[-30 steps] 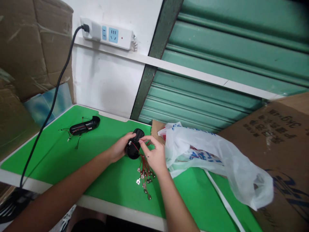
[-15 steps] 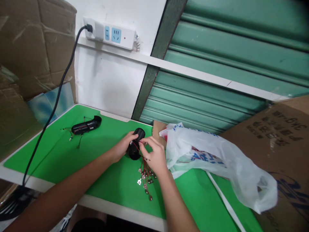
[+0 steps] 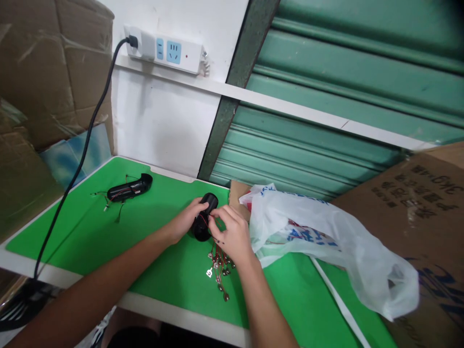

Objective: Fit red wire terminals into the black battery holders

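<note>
My left hand (image 3: 187,218) is closed around a black plastic housing (image 3: 201,229), its thumb lying across the part's upper half. At the housing's right side, my right hand (image 3: 232,229) pinches a thin red wire (image 3: 203,218) between thumb and forefinger. Below that hand, a bunch of red wires with small round metal contacts (image 3: 218,279) lies on the green table mat (image 3: 163,275). Farther left rests a second black housing (image 3: 130,189), curved at one end, with thin wires trailing from it.
A white plastic bag (image 3: 308,227) with wires inside lies on the right, before a large cardboard box (image 3: 416,212). More cardboard (image 3: 54,72) stands at left. A black power cable (image 3: 87,140) hangs from the wall socket strip (image 3: 165,50) past the table's left end.
Both hands stay almost in place on the black housing. The right hand's fingers have shifted very slightly at the wire, and the view has tilted a little.
</note>
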Motion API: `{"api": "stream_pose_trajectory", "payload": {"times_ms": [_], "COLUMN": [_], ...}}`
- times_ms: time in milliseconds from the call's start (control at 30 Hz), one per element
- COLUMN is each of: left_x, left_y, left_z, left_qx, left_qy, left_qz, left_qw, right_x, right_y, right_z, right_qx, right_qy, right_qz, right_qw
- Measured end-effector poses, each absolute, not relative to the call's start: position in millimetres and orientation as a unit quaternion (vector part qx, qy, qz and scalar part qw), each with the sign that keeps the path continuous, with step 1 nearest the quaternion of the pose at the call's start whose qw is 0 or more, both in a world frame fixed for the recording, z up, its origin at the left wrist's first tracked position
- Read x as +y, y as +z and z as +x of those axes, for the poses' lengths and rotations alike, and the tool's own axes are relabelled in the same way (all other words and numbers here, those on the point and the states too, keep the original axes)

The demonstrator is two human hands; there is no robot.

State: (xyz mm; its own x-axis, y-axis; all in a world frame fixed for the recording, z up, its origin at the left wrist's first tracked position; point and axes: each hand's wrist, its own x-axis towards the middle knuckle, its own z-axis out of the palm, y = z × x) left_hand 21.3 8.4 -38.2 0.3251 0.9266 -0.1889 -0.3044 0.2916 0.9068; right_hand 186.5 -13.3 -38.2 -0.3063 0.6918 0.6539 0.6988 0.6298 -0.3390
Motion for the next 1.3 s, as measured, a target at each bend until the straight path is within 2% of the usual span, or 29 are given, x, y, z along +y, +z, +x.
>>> {"api": "stream_pose_trajectory", "payload": {"times_ms": [400, 633, 1067, 1300], "left_x": [9, 12, 11, 11], "left_y": [-41, -45, -43, -45], "left_z": [23, 26, 27, 27], "left_qx": [0.402, 0.421, 0.407, 0.418], "left_qy": [0.447, 0.466, 0.463, 0.481], "left_qz": [0.408, 0.386, 0.381, 0.415], "left_qw": [0.687, 0.676, 0.689, 0.649], "right_x": [-11, -10, -10, -10], "right_y": [-43, -44, -49, -50], "right_z": [187, 187, 185, 182], "right_qx": [-0.809, -0.794, -0.795, -0.799], "right_qy": [-0.045, -0.027, -0.06, -0.049], "right_qz": [-0.424, -0.419, -0.438, -0.442], "right_qw": [0.404, 0.439, 0.415, 0.405]}}
